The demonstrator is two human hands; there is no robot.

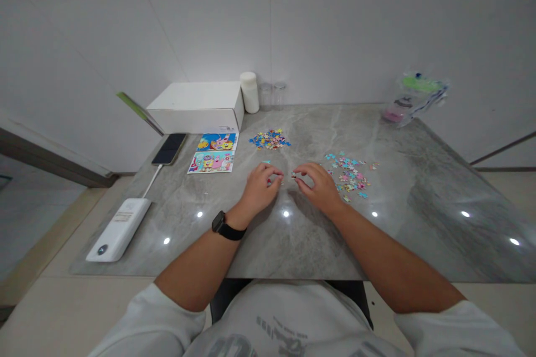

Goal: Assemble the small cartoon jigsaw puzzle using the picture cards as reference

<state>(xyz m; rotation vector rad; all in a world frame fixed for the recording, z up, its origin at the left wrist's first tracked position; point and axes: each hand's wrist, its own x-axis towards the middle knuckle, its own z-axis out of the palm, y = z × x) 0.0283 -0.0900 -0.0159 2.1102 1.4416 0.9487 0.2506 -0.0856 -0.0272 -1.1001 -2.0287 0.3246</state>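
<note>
Grey marbled stone under both hands, and right at the middle of it the fingertips of the left hand (260, 185) are pinched in around a tiny jigsaw piece (276, 180), too small to read its colour or which way its length runs. Facing it, the right hand (319, 185) has thumb and forefinger closed on a second small jigsaw piece (293, 175), the two pieces nearly tip to tip with a narrow gap of bare worktop (293, 234) between them. So the pieces lie inward of each hand, straight across from one another, neither hand clearly nearer the gap. Outward now: just beside the right hand, on its outer side, sits the loose scatter of pale blue and pink puzzle pieces (350, 174); that hand is plainly the closer one to it. Farther back, beyond the left hand, a brighter multicoloured heap of pieces (269, 139) lies well apart from either hand. Left again, two cartoon picture cards (214, 152), a dark phone (169, 148) cabled to a white power bank (120, 228), and a white cardboard box (197, 105) at the wall.
</note>
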